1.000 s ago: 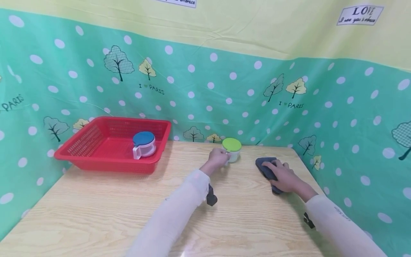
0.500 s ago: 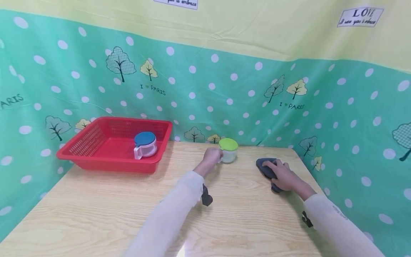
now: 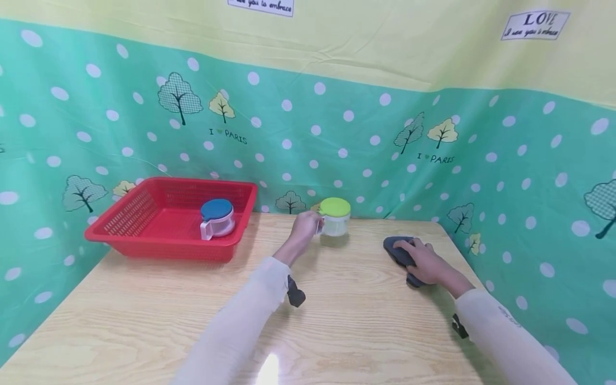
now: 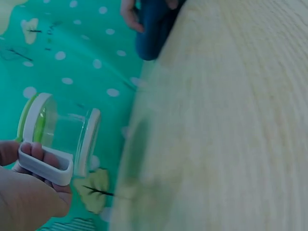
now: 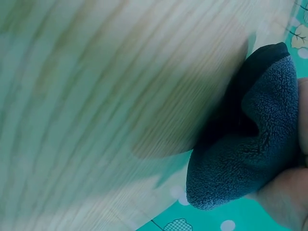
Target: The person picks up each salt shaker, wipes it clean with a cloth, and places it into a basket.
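My left hand (image 3: 305,223) grips the white handle (image 4: 45,166) of a clear jar (image 3: 335,225) with a green lid (image 3: 335,206). The jar is upright and raised a little off the table, its shadow below it near the back edge. To the right, my right hand (image 3: 424,263) holds a bunched dark grey cloth (image 3: 397,250) against the tabletop. In the right wrist view the fuzzy cloth (image 5: 274,110) bulges out between thumb and fingers. A similar jar with a blue lid (image 3: 216,209) stands inside the red basket (image 3: 159,250).
The red basket occupies the back left of the wood-grain table (image 3: 337,321). A green, dotted fabric curtain (image 3: 289,133) hangs behind the table and along both sides. Light glares off the tabletop near the front.
My left hand has lifted the green-lidded jar from the table and carried it left. The right hand and the cloth have stayed nearly in place.
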`<state>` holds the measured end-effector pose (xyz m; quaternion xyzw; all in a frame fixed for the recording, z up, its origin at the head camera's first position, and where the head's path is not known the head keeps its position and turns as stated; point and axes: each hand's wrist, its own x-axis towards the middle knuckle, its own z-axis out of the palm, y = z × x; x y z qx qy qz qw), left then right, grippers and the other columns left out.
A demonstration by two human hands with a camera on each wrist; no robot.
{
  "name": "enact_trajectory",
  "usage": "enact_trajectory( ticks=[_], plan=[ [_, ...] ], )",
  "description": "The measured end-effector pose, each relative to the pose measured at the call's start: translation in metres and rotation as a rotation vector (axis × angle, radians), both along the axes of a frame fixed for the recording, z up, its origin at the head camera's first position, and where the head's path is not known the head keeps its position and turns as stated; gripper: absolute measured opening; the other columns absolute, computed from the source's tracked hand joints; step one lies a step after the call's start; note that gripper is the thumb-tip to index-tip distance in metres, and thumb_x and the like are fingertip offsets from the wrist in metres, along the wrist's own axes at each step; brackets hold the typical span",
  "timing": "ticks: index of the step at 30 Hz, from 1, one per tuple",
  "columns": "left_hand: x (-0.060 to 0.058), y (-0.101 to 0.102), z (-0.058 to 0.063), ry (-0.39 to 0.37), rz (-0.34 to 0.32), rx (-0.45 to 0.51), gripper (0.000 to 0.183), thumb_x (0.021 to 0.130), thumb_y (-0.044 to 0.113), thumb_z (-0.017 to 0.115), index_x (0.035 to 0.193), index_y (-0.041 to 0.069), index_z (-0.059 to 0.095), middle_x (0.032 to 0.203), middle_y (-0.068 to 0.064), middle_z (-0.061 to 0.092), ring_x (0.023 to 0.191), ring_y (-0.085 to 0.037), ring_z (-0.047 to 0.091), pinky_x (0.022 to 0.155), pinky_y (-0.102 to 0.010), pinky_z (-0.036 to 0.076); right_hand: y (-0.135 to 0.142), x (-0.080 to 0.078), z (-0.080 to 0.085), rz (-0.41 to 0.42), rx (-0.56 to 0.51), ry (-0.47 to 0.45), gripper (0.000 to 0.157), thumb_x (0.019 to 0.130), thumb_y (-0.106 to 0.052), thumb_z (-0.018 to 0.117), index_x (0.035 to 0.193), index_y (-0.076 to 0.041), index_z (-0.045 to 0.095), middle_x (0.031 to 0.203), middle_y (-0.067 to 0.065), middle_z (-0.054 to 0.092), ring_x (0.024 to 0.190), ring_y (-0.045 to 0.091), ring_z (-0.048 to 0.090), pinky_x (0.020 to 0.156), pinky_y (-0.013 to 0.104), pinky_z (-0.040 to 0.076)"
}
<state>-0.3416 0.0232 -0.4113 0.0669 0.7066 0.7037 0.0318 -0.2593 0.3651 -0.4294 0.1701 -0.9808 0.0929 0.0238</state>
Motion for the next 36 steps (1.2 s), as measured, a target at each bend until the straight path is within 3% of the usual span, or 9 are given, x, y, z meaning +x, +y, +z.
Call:
enact_trajectory(
  ticks=[8, 13, 25, 36],
  plan=[
    [0.007, -0.019, 0.030, 0.065, -0.002, 0.006, 0.014, 0.094, 0.010, 0.053, 0.082, 0.008, 0.060, 0.088, -0.005, 0.058, 0.087, -0.022, 0.053, 0.092, -0.045, 0.046, 0.002, -0.003, 0.002, 0.041, 0.008, 0.024, 0.056, 0.088, 0.004, 0.069, 0.139, -0.011, 0.051, 0.128, 0.037, 0.047, 0.106, 0.055, 0.054, 0.085, 0.065, 0.048],
    [0.008, -0.028, 0.043, 0.101, -0.010, 0.003, 0.013, 0.093, 0.008, 0.054, 0.083, 0.006, 0.061, 0.087, -0.005, 0.058, 0.087, -0.021, 0.053, 0.090, -0.040, 0.045, 0.004, -0.004, 0.004, 0.038, 0.008, 0.005, 0.056, 0.088, 0.005, 0.068, 0.138, -0.012, 0.049, 0.129, 0.038, 0.047, 0.106, 0.057, 0.054, 0.085, 0.066, 0.049],
    [0.018, -0.053, 0.058, 0.150, -0.032, 0.096, 0.014, 0.091, -0.001, 0.052, 0.081, -0.001, 0.061, 0.080, -0.006, 0.055, 0.075, -0.019, 0.051, 0.074, -0.031, 0.045, 0.008, -0.009, 0.007, 0.039, -0.025, -0.014, 0.054, 0.088, 0.007, 0.063, 0.137, -0.010, 0.048, 0.126, 0.034, 0.049, 0.105, 0.055, 0.055, 0.088, 0.067, 0.047],
    [0.038, -0.073, 0.066, 0.160, -0.059, 0.070, 0.017, 0.091, -0.002, 0.050, 0.081, -0.004, 0.063, 0.081, -0.007, 0.055, 0.078, -0.022, 0.049, 0.076, -0.032, 0.044, 0.001, -0.018, 0.013, 0.060, -0.098, 0.077, 0.055, 0.091, 0.005, 0.062, 0.141, -0.011, 0.045, 0.131, 0.035, 0.047, 0.116, 0.056, 0.053, 0.092, 0.070, 0.045]
  ],
)
